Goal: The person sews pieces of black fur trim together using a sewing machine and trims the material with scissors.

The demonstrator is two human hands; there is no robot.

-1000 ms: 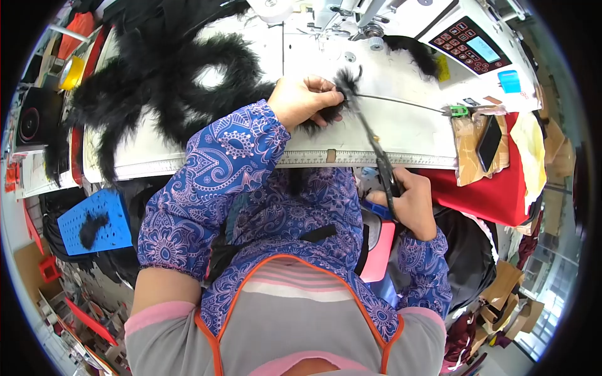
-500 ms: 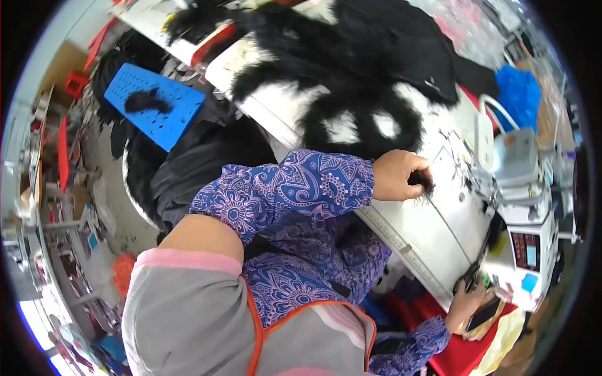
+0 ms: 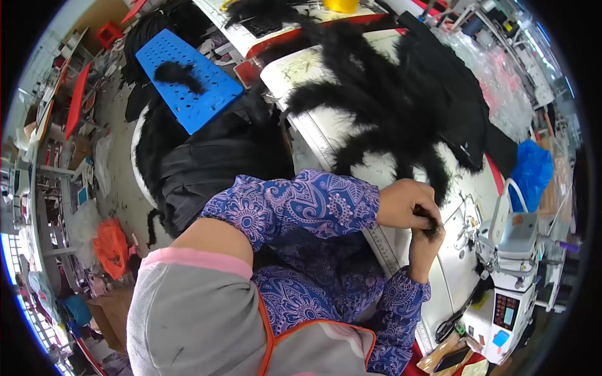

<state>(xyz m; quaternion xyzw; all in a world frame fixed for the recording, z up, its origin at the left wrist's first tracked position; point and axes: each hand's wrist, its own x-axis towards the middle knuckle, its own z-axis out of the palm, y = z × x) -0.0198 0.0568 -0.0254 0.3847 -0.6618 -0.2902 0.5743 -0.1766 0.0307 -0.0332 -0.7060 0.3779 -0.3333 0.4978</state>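
My left hand (image 3: pixel 406 203) reaches over the white table with fingers closed on a small tuft of black fur (image 3: pixel 429 229). Just below it, my right hand (image 3: pixel 426 252) comes up and closes on the same tuft, fingertips meeting those of my left hand. Its fingers are partly hidden. Fluffy black fur strips (image 3: pixel 370 94) spread across the table beyond my hands, beside black fabric (image 3: pixel 448 94). Black-handled scissors (image 3: pixel 446 329) lie near the table's edge, below my right hand.
A sewing machine (image 3: pixel 511 269) stands at the right. A ruler strip (image 3: pixel 382 245) runs along the table's near edge. On the left, a blue perforated board (image 3: pixel 182 78) carries black fluff, next to draped black cloth (image 3: pixel 219 163). A phone (image 3: pixel 453 359) lies at the lower right.
My right hand has left the scissors and moved up to my left hand, taking hold of the tuft. The view has shifted, so table things appear lower and farther right.
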